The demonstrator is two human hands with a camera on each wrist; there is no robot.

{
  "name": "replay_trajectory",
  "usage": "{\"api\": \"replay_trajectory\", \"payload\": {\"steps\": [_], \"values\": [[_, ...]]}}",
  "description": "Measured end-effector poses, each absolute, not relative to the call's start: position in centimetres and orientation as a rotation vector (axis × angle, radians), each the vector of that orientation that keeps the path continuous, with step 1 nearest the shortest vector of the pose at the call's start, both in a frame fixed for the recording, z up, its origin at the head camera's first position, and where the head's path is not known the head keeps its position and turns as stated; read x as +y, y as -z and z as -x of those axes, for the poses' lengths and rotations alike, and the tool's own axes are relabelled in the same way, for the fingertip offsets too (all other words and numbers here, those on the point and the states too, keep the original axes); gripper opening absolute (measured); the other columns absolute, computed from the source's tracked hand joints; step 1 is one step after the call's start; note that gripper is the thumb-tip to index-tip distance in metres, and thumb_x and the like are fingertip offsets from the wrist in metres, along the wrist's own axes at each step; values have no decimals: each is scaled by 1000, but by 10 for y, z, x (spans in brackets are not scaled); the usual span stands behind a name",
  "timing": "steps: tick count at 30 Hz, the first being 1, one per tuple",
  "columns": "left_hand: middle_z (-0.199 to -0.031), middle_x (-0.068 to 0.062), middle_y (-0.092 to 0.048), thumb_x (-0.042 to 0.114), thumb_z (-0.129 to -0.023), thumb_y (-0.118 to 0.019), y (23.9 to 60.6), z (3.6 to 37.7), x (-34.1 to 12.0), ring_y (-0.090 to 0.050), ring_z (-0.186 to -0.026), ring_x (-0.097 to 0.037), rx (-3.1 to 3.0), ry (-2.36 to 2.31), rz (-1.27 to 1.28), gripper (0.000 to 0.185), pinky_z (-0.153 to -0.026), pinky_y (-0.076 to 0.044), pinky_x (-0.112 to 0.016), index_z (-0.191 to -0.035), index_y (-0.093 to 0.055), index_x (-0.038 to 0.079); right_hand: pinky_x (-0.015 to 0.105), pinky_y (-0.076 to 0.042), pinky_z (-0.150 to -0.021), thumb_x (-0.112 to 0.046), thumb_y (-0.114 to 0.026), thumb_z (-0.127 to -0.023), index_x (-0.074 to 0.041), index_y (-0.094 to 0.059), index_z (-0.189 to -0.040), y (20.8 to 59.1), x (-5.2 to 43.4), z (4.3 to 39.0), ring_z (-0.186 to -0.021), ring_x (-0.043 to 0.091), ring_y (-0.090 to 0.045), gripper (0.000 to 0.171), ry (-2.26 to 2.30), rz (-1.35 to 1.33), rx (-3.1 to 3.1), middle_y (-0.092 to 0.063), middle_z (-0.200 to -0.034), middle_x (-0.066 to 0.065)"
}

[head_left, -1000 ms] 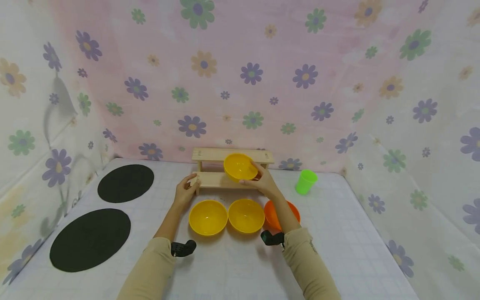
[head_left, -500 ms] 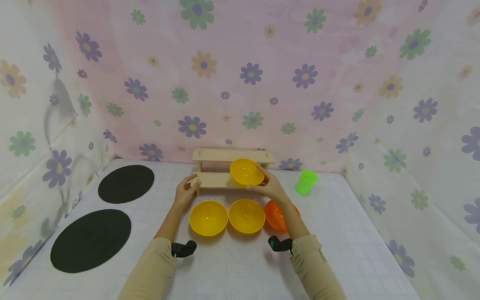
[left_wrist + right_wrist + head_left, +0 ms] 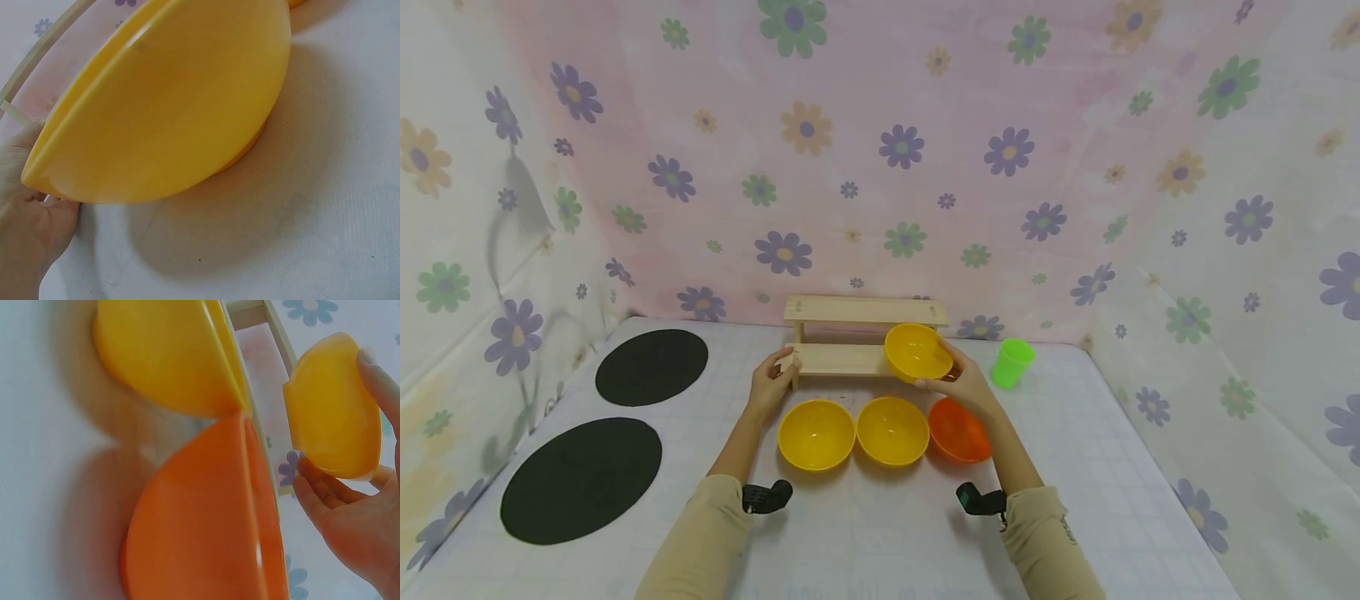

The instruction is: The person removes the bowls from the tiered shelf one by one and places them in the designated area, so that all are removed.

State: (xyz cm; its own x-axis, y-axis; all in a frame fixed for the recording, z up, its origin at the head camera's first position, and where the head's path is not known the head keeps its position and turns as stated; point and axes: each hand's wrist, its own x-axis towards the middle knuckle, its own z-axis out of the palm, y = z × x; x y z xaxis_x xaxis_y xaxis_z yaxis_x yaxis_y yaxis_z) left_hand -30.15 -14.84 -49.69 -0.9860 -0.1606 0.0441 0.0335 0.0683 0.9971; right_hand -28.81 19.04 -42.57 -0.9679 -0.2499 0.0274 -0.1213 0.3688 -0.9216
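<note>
**Yellow bowl held in the air off the shelf's right end**

Leftmost, two black round mats (image 3: pixel 651 367) lie flat on the white gridded desk (image 3: pixel 1112 500). The left hand (image 3: pixel 769 385) grips the left end of the small two-tier wooden shelf (image 3: pixel 850 333). Both tiers look bare. In front of the shelf, two yellow plastic bowls (image 3: pixel 816 434) and one orange plastic bowl (image 3: pixel 957 430) sit in a row, nearly touching. The right hand (image 3: pixel 966 383) clasps a third yellow plastic bowl (image 3: pixel 917 351), fingers curled under it, lifted above the orange one, beside the lower tier's right end. So no bowl is shelved; four remain off it. Further right stands a green plastic cup (image 3: pixel 1011 363), near the raised bowl. Open desk lies beyond it towards the flowered cloth wall (image 3: pixel 1225 250).
</note>
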Motion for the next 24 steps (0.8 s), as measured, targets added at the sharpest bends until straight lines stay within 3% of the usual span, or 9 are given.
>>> {"api": "replay_trajectory", "payload": {"steps": [5, 12, 20, 24], "values": [[-119, -28, -57, 17, -92, -61, 497, 302, -149, -55, -84, -10, -2201, 2047, -141, 46, -67, -45, -15, -135, -49, 5, 41, -41, -100, -27, -77, -79, -12, -24, -150, 430, 199, 286, -121, 32, -47, 90, 1692, 362, 2501, -34, -148, 13], [-143, -17, -39, 16, -93, -59, 495, 299, -149, -46, -105, -22, -2206, 2075, -116, 46, -71, -42, -13, -136, -47, 5, 43, -39, -101, -27, -75, -81, -11, -22, -150, 435, 215, 280, -123, 32, -45, 89, 1664, 341, 2537, -33, -149, 14], [-133, -22, -47, 18, -93, -59, 493, 299, -149, -48, -90, -13, -2206, 2082, -119, 47, -66, -42, -13, -136, -47, 4, 47, -37, -102, -21, -72, -84, -4, -18, -150, 422, 227, 268, -126, 39, -41, 87, 1653, 260, 2526, -26, -150, 21], [-137, -23, -43, 17, -93, -60, 486, 295, -149, -48, -93, -15, -2204, 2125, -130, 48, -66, -43, -14, -137, -47, 4, 44, -39, -101, -16, -69, -85, 0, -17, -149, 411, 229, 255, -125, 39, -42, 84, 1667, 231, 2519, -28, -149, 23]]}}
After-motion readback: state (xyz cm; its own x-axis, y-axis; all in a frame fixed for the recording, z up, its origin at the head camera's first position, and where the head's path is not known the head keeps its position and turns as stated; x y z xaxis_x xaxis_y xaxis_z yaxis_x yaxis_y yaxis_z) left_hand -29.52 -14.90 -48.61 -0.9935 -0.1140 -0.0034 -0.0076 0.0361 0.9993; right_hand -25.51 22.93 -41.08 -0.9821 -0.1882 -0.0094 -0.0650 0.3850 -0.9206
